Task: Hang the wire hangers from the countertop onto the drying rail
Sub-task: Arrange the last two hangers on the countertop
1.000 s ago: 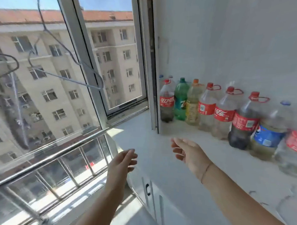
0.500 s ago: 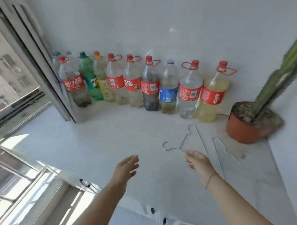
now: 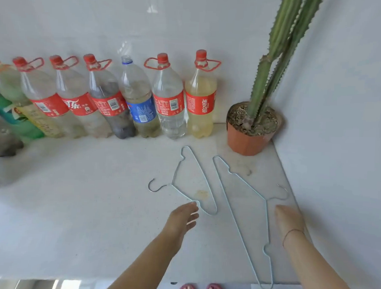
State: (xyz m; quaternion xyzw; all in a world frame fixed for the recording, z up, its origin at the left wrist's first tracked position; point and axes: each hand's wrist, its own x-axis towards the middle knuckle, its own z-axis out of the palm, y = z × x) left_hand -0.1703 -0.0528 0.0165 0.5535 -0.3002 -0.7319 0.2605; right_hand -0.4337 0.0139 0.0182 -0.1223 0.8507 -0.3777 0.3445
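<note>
Two wire hangers lay flat on the white countertop, left hand open, fingertips touching the smaller hanger, right hand empty beside the larger hanger, grip unclear.

Two thin hangers of pale, seemingly coated wire with bare metal hooks, matt speckled white countertop looked stone-like, clear plastic bottles carried glossy labels, smooth orange plastic pot held rough dry soil.
</note>
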